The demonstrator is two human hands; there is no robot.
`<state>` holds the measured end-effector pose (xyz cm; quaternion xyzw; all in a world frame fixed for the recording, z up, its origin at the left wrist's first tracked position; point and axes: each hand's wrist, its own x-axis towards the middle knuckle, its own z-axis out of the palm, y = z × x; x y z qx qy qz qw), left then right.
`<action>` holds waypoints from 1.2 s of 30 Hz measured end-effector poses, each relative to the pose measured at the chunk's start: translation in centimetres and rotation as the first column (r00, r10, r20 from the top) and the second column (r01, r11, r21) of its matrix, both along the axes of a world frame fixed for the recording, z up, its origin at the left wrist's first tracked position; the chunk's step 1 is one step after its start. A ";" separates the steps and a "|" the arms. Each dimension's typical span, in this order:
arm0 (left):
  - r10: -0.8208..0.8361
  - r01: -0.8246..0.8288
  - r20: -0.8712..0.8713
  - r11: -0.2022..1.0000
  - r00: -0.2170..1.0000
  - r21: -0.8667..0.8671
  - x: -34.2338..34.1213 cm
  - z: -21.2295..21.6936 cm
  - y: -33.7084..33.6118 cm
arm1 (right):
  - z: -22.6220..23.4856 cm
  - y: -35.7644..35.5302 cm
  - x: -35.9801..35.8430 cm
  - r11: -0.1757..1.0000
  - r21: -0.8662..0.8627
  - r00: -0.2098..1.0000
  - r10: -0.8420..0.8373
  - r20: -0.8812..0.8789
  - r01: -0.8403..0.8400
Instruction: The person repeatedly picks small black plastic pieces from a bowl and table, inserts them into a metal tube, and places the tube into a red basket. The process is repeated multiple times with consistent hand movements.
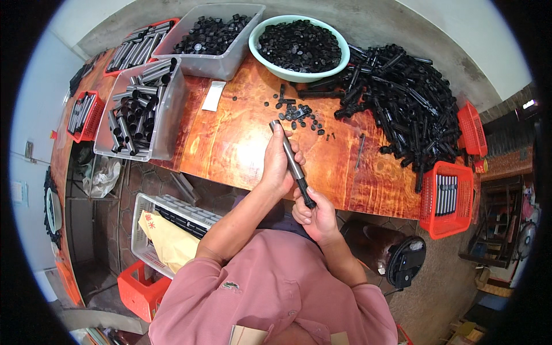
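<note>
Hands meet over the near edge of a reddish wooden tabletop (230, 144), working one metal tube (290, 155) with a black piece (305, 192) at its lower end. The left hand (279, 164) wraps around the tube's middle, fingers curled shut on it, so much of the shaft is hidden; only the top end and a short stretch below the palm show. The right hand (313, 215) sits just beneath, fingertips pinching the black piece, whose exact shape and join with the tube cannot be made out. Both forearms rise from the lower edge, the left bent at the elbow, in pink sleeves.

Small black caps (296, 112) lie scattered just beyond the tube. Behind them stands a green bowl (299, 75) filled with black bits too small to tell apart. At right sprawls a heap of black tubes (402, 98), its far side curving into the lens rim, with a red basket (445, 221) of metal rods hanging past the tabletop's corner. At left, a clear bin (164, 126) holds more metal tubes; another clear bin (215, 63) behind it holds dark parts. A red tray (164, 24) at the back is partly cut off.
</note>
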<state>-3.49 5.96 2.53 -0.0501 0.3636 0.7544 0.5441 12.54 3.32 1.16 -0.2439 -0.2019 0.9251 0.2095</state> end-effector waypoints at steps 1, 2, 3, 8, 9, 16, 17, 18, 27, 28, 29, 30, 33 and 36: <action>0.002 -0.002 -0.001 1.000 1.000 -0.016 0.1 0.5 0.0 | -0.1 0.0 0.0 1.000 -0.020 1.000 0.006 -0.018 -0.007; 0.005 -0.005 -0.003 0.999 1.000 -0.032 0.2 0.8 0.0 | -0.2 0.0 0.0 0.999 -0.039 0.999 0.007 -0.034 -0.008; 0.003 -0.003 -0.016 1.000 1.000 -0.020 0.3 0.7 0.1 | -0.1 0.0 -0.1 0.998 -0.055 0.999 0.008 -0.051 -0.010; 0.036 -0.037 -0.080 0.999 0.996 -0.011 0.6 -0.6 -0.2 | -0.2 -0.5 -0.5 0.999 -0.027 0.999 -0.035 0.011 0.036; 0.054 -0.056 -0.094 0.998 0.994 -0.024 0.8 -0.1 -0.3 | -0.3 -0.6 -0.5 0.999 -0.013 0.999 -0.038 0.028 0.038; 0.098 -0.103 -0.105 0.993 0.990 -0.052 0.8 -0.2 -0.2 | -0.4 -0.6 -0.8 0.995 0.085 0.993 -0.069 0.093 0.061; 0.098 -0.104 -0.104 0.993 0.990 -0.058 0.8 -0.1 -0.2 | -0.3 -0.7 -0.8 0.994 0.089 0.992 -0.073 0.099 0.064; 0.100 -0.107 -0.104 0.992 0.990 -0.064 0.8 0.0 -0.2 | -0.2 -0.7 -0.8 0.994 0.093 0.992 -0.075 0.104 0.065; 0.119 -0.128 -0.109 0.989 0.987 -0.075 1.0 0.8 -0.3 | -0.1 -0.7 -0.9 0.980 0.184 0.980 -0.102 0.170 0.070; 0.123 -0.131 -0.105 0.989 0.987 -0.070 1.0 0.7 -0.3 | 0.0 -0.6 -0.9 0.980 0.187 0.979 -0.101 0.176 0.068; 0.126 -0.133 -0.101 0.989 0.987 -0.065 1.1 0.6 -0.3 | 0.0 -0.6 -0.9 0.979 0.195 0.979 -0.097 0.178 0.062; 0.130 -0.136 -0.097 0.989 0.987 -0.060 1.1 0.5 -0.3 | 0.0 -0.5 -0.8 0.978 0.202 0.979 -0.093 0.180 0.055; 0.124 -0.130 -0.091 0.989 0.988 -0.064 1.2 0.7 -0.3 | 0.1 -0.5 -0.7 0.974 0.221 0.978 -0.091 0.185 0.049; 0.121 -0.126 -0.099 0.991 0.988 -0.044 1.2 0.3 -0.3 | 0.3 -0.5 -0.7 0.972 0.231 0.977 -0.096 0.191 0.050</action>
